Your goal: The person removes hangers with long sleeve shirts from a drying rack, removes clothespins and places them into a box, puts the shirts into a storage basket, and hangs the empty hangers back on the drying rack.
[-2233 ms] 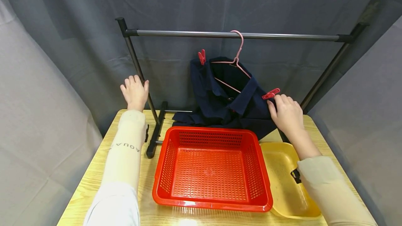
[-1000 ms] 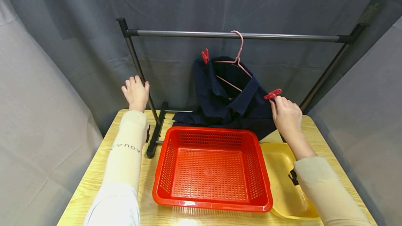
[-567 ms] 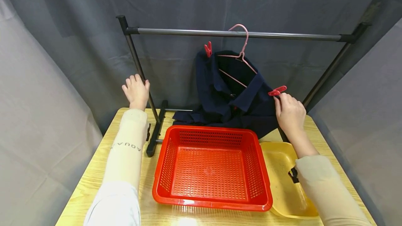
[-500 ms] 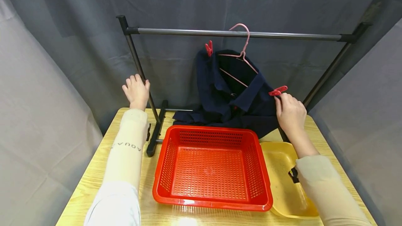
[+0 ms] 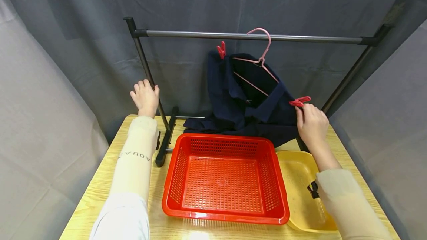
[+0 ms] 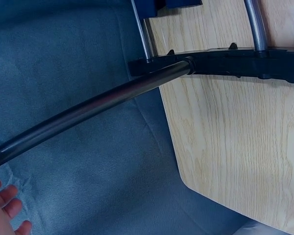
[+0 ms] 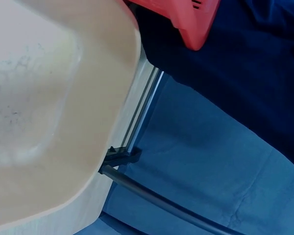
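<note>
Standing on a wooden table (image 5: 85,203), the tubular metal rack (image 5: 183,33) framed a creased shirt (image 5: 224,99) at the perforated basket's (image 5: 221,184) twelve o'clock. At ten, the left hand (image 5: 144,97), loosely spread, straddled a post (image 5: 143,61); at two, the right hand (image 5: 313,123) pinched the shirt's shoulder beside a plastic clip (image 5: 299,101).

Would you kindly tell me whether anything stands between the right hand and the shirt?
Nothing visible does: the right hand appears to pinch the shirt by the shoulder, just beneath a red clip.
</note>
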{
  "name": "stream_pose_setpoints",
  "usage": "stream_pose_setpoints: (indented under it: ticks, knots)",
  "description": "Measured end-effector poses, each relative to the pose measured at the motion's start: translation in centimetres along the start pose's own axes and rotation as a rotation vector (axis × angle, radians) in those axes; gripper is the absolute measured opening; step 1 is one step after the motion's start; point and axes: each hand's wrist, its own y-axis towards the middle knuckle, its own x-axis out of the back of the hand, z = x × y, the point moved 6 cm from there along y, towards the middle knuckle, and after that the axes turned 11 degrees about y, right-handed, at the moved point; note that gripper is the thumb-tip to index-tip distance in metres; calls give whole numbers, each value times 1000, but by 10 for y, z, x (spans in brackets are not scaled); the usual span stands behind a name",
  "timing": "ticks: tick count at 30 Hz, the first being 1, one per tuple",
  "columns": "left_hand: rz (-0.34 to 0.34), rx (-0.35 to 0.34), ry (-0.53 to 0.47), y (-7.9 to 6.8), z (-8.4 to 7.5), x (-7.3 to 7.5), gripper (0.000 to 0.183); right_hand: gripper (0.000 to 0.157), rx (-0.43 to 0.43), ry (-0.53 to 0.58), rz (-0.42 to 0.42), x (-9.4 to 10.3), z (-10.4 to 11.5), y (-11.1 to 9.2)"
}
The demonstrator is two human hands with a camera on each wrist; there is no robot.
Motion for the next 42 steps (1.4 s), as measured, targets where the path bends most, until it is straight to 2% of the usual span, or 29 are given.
stream_pose_setpoints:
  ticks: [7, 13, 19, 27, 37, 42]
  knots:
    - [0, 8, -2, -1, 1, 0, 48, 31, 43, 10, 33, 5, -3, -9]
    - [4, 3, -7, 0, 0, 1, 48, 45, 94, 31, 6, 8, -5, -17]
    - [2, 12, -13, -1, 0, 2, 47, 43, 144, 65, -37, 11, -4, -23]
    - [-9, 22, -25, -2, 0, 2, 46, 45, 229, 69, -44, 14, 1, -30]
    - [0, 21, -37, -2, 1, 0, 46, 49, 280, 73, 9, 18, 5, -37]
    - [11, 19, -35, -2, 2, 0, 47, 46, 333, 102, -38, 22, 10, -38]
